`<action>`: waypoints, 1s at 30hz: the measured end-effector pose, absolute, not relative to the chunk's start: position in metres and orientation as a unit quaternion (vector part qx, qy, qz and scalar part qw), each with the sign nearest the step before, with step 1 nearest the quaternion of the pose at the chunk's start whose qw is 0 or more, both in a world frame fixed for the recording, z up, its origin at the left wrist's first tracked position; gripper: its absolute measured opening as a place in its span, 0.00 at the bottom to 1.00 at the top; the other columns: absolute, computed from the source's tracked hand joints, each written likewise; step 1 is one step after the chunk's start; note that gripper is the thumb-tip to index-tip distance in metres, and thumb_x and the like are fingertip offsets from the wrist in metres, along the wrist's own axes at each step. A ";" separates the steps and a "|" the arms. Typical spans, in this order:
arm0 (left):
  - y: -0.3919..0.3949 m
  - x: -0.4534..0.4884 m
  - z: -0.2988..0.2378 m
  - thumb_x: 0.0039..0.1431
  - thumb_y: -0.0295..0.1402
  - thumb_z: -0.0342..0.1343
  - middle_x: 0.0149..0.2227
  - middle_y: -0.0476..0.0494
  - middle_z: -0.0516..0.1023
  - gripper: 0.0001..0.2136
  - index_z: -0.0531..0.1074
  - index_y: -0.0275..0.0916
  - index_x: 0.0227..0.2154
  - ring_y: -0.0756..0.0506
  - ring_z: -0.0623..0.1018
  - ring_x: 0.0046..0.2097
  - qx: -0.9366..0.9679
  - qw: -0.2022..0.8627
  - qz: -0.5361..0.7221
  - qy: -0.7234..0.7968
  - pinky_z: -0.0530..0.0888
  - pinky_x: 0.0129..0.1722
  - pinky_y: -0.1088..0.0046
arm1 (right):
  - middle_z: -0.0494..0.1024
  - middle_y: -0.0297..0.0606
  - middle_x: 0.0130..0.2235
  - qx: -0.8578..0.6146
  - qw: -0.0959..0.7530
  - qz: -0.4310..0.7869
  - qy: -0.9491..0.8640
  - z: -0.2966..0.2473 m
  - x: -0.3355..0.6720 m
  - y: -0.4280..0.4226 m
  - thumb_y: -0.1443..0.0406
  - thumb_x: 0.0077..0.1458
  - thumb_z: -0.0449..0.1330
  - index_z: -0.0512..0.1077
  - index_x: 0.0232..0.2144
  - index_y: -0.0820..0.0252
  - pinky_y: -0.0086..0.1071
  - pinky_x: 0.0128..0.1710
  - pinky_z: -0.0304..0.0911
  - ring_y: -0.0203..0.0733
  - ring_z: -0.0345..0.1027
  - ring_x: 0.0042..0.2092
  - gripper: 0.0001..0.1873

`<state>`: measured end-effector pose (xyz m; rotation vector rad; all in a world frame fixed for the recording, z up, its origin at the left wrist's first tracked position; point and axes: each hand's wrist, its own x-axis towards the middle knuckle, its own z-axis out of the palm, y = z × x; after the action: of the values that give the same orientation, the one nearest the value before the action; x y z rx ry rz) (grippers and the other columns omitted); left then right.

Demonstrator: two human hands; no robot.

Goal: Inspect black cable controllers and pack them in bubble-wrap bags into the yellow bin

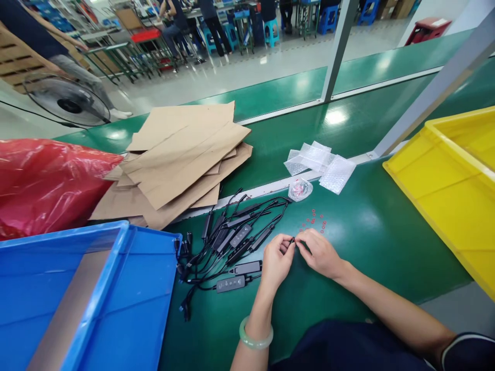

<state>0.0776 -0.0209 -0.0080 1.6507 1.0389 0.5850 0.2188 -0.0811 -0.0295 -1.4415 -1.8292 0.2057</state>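
Workshop floor (255,77) behind, pale and shiny; people and blue stools (271,33) at far workstations. Foreground: green table (371,247), crossed by a pale metal strip with grey posts (337,56) rising from it. Blue plastic bin (139,299) at near left, a brown board inside. Yellow plastic bin (441,180) at right, tilted in view. Red plastic bag (50,185), bulging, behind the blue bin. Beside it, a loose, overlapping stack of brown cardboard sheets (193,159). Round fan (69,105) beyond the table's far left edge.

Mid-table, between blue bin and hands: a tangled heap of black cables with inline control boxes (231,284), plugs bunched toward the bin.

Left hand (276,260), pale green bangle (256,335) on the wrist: grip nearly closed, thumb and forefinger pinching a small dark piece (292,240) just right of the heap, above the table. Right hand (320,255): fingers bent, tips meeting the left's at that piece; cannot tell whether this grip has hold of anything.

Past the hands, several bubble-wrap pouches (338,174), overlapping. Just nearer, a crumpled clear bag (300,189) with something reddish inside. Smallest: red rings (313,221) scattered between bag and right hand.
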 end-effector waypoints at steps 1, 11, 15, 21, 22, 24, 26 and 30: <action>-0.021 0.078 -0.008 0.54 0.31 0.52 0.24 0.51 0.69 0.05 0.72 0.37 0.30 0.52 0.67 0.25 0.693 0.520 0.246 0.435 0.66 0.26 0.77 | 0.73 0.42 0.36 -0.571 0.394 0.090 -0.715 -0.030 0.219 -0.081 0.70 0.63 0.47 0.65 0.40 0.59 0.40 0.38 0.66 0.46 0.66 0.37 0.08; 0.001 0.058 0.003 0.58 0.29 0.51 0.40 0.42 0.75 0.07 0.70 0.39 0.39 0.44 0.74 0.44 0.801 0.338 0.261 0.419 0.70 0.45 0.66 | 0.69 0.45 0.40 -0.646 0.242 0.096 -0.717 -0.031 0.229 -0.076 0.71 0.59 0.55 0.68 0.33 0.61 0.43 0.43 0.63 0.49 0.62 0.41 0.03; 0.018 0.069 0.013 0.60 0.29 0.50 0.39 0.42 0.76 0.06 0.70 0.39 0.38 0.43 0.74 0.42 0.827 0.249 0.262 0.430 0.70 0.44 0.65 | 0.68 0.46 0.41 -0.644 0.220 0.097 -0.726 -0.031 0.222 -0.077 0.73 0.58 0.54 0.68 0.31 0.61 0.43 0.42 0.63 0.50 0.60 0.43 0.06; 0.040 0.119 0.006 0.58 0.27 0.51 0.37 0.39 0.74 0.04 0.71 0.38 0.33 0.40 0.73 0.42 0.846 0.179 0.186 0.467 0.69 0.43 0.65 | 0.69 0.46 0.38 -0.649 0.262 0.107 -0.706 -0.022 0.227 -0.079 0.74 0.59 0.48 0.65 0.31 0.61 0.43 0.42 0.63 0.49 0.61 0.40 0.09; 0.042 0.127 0.002 0.57 0.26 0.52 0.36 0.38 0.74 0.04 0.71 0.38 0.32 0.40 0.73 0.42 0.842 0.180 0.183 0.475 0.69 0.42 0.64 | 0.69 0.45 0.37 -0.652 0.273 0.110 -0.699 -0.020 0.230 -0.078 0.74 0.60 0.48 0.64 0.31 0.60 0.43 0.41 0.63 0.48 0.61 0.40 0.09; 0.047 0.139 -0.004 0.56 0.24 0.51 0.34 0.37 0.73 0.05 0.71 0.37 0.30 0.39 0.73 0.41 0.833 0.187 0.178 0.490 0.69 0.40 0.64 | 0.70 0.41 0.35 -0.660 0.294 0.117 -0.682 -0.014 0.237 -0.076 0.73 0.61 0.48 0.63 0.31 0.59 0.41 0.40 0.63 0.46 0.63 0.37 0.08; 0.050 0.144 -0.007 0.56 0.22 0.49 0.33 0.36 0.73 0.07 0.70 0.37 0.28 0.39 0.73 0.42 0.824 0.204 0.180 0.498 0.69 0.40 0.64 | 0.71 0.38 0.32 -0.669 0.315 0.123 -0.662 -0.010 0.243 -0.071 0.71 0.61 0.49 0.62 0.31 0.57 0.38 0.37 0.63 0.44 0.64 0.35 0.07; 0.047 0.133 -0.002 0.54 0.21 0.49 0.31 0.40 0.73 0.07 0.68 0.38 0.26 0.41 0.74 0.38 0.808 0.270 0.195 0.486 0.69 0.38 0.66 | 0.71 0.36 0.32 -0.689 0.359 0.123 -0.618 -0.001 0.252 -0.059 0.69 0.61 0.50 0.62 0.34 0.56 0.34 0.35 0.64 0.42 0.67 0.35 0.04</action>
<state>0.1327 0.0467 -0.0018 2.1779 1.3097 0.5249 0.2520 -0.0594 -0.0009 -1.7761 -1.5951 0.3161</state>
